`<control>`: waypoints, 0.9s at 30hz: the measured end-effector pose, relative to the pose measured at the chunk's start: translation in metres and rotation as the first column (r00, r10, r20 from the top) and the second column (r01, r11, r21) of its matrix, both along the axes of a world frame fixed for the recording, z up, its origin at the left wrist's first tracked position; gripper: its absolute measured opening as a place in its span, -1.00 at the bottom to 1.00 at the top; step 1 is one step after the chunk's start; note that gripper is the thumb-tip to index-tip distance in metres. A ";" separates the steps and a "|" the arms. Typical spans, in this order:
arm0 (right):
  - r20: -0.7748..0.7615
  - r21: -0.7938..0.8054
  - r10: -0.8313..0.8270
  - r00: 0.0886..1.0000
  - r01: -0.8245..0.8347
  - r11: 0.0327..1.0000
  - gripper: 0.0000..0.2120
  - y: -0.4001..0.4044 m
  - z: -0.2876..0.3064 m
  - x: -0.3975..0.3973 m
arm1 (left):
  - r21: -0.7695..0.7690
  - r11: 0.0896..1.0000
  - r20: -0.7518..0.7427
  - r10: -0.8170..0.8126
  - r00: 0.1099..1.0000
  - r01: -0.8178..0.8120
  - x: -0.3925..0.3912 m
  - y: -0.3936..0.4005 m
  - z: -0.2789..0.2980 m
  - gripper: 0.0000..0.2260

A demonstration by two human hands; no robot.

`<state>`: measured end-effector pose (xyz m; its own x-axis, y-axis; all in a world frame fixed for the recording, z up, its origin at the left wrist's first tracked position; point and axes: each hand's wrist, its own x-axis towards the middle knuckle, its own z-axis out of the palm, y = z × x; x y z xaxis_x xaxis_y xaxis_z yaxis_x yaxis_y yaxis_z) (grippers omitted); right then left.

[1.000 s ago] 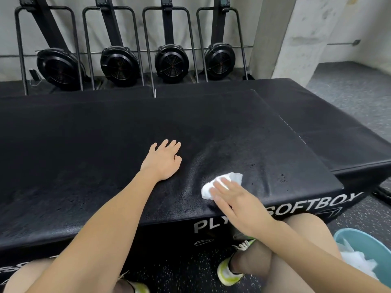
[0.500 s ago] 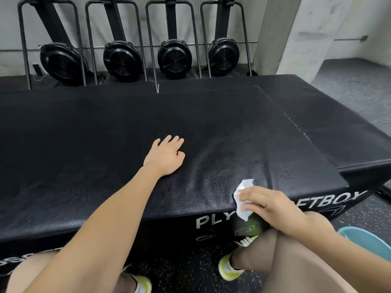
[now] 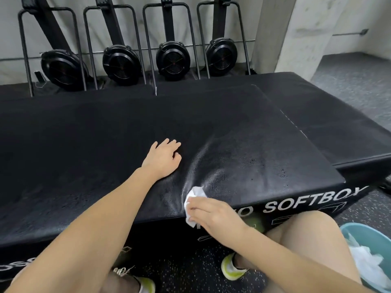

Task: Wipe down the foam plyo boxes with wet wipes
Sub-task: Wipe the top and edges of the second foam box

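The left hand (image 3: pixel 163 160) lies palm down on top of the black foam box (image 3: pixel 105 144), fingers loose and slightly spread, holding nothing. To its right and nearer the body, the right hand (image 3: pixel 213 214) presses a crumpled white wipe (image 3: pixel 193 197) against the box's front top edge, fingers curled over it. The cover puckers between the two hands. Right of the right arm sits a blue bin (image 3: pixel 368 231) with used wipes (image 3: pixel 368 263).

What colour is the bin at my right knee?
Light blue bin, white wipes inside; head view, bottom-right corner.
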<state>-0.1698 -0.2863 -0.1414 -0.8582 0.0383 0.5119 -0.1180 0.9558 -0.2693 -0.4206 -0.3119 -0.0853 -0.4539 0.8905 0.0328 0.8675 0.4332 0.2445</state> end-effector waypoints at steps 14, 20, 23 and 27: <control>0.174 -0.408 0.011 0.985 0.063 0.911 -0.80 0.043 0.030 0.042 | 0.176 0.862 0.032 -0.488 0.872 0.476 0.128 -0.076 -0.002 -0.53; 0.207 -0.521 -0.122 0.971 0.214 0.826 -0.88 0.080 0.067 0.077 | 0.060 0.848 -0.214 -0.504 0.837 0.526 0.155 -0.038 -0.023 -0.53; 0.152 -0.525 -0.304 0.940 0.338 0.781 -0.86 0.120 0.082 0.086 | -0.059 0.839 -0.357 -0.523 0.774 0.540 0.162 -0.022 -0.030 -0.60; 0.220 -0.365 -0.494 0.841 0.541 0.758 -0.90 0.197 0.089 0.083 | -0.021 0.850 -0.424 -0.485 0.765 0.527 0.168 0.003 -0.029 -0.60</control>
<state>-0.0868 -0.0895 -0.0526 -0.6940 0.6712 0.2604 0.4137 0.6679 -0.6187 -0.2526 -0.3093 -0.1144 0.1338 0.9699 0.2035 0.9824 -0.1029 -0.1558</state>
